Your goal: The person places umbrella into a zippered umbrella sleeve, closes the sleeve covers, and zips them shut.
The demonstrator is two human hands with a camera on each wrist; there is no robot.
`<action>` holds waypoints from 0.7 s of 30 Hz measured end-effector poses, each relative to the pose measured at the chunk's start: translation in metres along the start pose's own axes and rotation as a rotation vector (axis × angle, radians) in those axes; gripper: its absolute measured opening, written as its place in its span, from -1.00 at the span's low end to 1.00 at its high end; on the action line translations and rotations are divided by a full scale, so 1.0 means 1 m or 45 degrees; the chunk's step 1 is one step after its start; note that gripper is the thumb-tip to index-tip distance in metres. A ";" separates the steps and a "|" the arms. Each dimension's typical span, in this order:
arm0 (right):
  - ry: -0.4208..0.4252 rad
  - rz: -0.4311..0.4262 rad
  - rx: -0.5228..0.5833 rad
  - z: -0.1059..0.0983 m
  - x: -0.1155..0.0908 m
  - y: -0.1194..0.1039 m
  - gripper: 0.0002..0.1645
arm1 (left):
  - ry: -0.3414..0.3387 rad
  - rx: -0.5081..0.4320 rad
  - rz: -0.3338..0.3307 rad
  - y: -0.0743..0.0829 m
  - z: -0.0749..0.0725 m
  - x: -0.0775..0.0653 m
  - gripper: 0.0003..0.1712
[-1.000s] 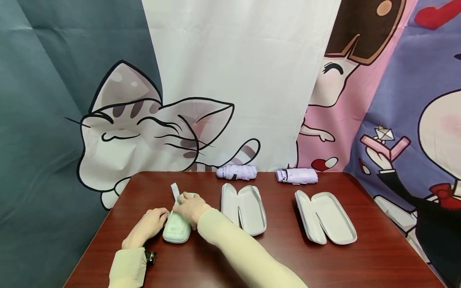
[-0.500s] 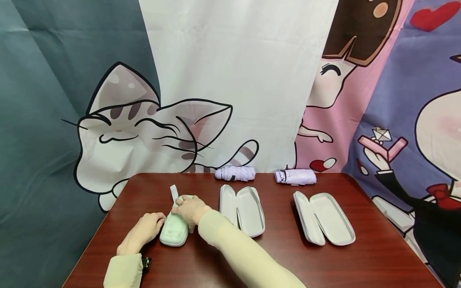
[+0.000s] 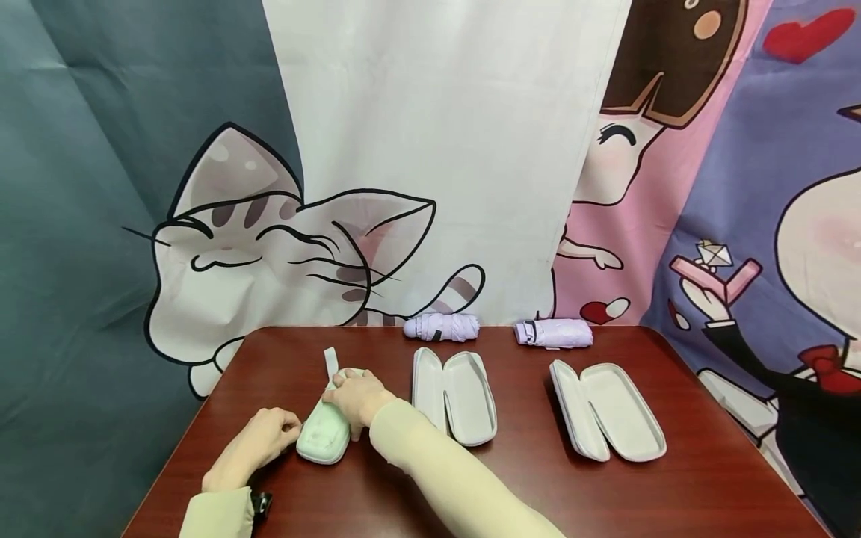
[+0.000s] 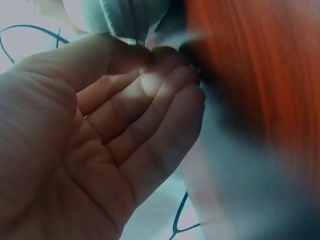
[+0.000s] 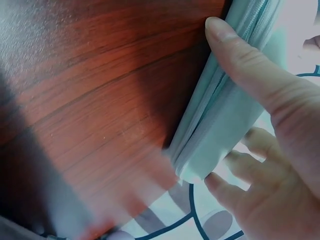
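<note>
A mint-green zippered hard case (image 3: pixel 324 435), closed in shape, lies on the left of the table with a pale strap loop (image 3: pixel 331 362) at its far end. My right hand (image 3: pixel 359 397) grips its far half from above; in the right wrist view the thumb (image 5: pixel 240 57) lies across the zipped side of the case (image 5: pixel 215 117) and the fingers are on the opposite side. My left hand (image 3: pixel 258 442) is at the case's near left edge. In the left wrist view, its thumb and forefinger pinch at the zipper (image 4: pixel 125 25); the zipper pull is hidden between the fingertips.
Two pale hard cases, the middle one (image 3: pixel 471 396) and the right one (image 3: pixel 622 411), lie unfolded on the dark red table (image 3: pixel 525 478). Behind them are two folded lilac umbrellas, one at centre (image 3: pixel 444 327) and one at right (image 3: pixel 554 333). A printed curtain (image 3: pixel 457 149) hangs behind.
My left hand has slid toward the near end along the case's left side. The right hand keeps its grip, and the case has turned slightly, its near end shifting left.
</note>
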State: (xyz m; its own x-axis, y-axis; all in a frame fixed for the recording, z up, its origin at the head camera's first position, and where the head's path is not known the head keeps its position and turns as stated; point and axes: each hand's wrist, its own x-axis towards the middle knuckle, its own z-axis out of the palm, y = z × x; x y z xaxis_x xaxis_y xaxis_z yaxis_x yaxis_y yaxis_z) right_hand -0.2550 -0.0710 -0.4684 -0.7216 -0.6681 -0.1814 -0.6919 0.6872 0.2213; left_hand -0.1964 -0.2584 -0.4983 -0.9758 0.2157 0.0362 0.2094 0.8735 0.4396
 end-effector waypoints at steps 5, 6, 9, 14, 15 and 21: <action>0.002 0.052 0.021 0.001 0.001 -0.004 0.03 | -0.067 -0.107 0.012 -0.007 -0.005 -0.009 -0.79; -0.001 0.060 0.024 -0.003 -0.002 -0.005 0.00 | -0.077 -0.126 0.015 -0.008 -0.007 -0.010 -0.80; 0.015 0.089 0.011 -0.006 -0.001 -0.005 0.00 | -0.106 -0.163 0.013 -0.012 -0.011 -0.011 -0.80; 0.030 0.145 0.002 -0.003 0.002 -0.012 -0.06 | -0.119 -0.207 -0.002 -0.020 -0.015 -0.014 -0.82; 0.031 0.151 -0.002 -0.002 0.002 -0.014 -0.07 | -0.126 -0.216 -0.013 -0.021 -0.014 -0.015 -0.83; 0.071 0.203 -0.021 0.002 0.004 -0.021 -0.10 | -0.095 -0.214 -0.063 -0.025 -0.015 -0.018 -0.83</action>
State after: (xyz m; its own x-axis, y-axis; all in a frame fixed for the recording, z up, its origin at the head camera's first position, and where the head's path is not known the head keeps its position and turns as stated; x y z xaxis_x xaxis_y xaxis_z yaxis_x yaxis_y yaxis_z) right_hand -0.2428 -0.0875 -0.4758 -0.8195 -0.5660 -0.0897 -0.5680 0.7813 0.2587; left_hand -0.1848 -0.2905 -0.4962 -0.9760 0.2115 -0.0527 0.1419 0.7997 0.5834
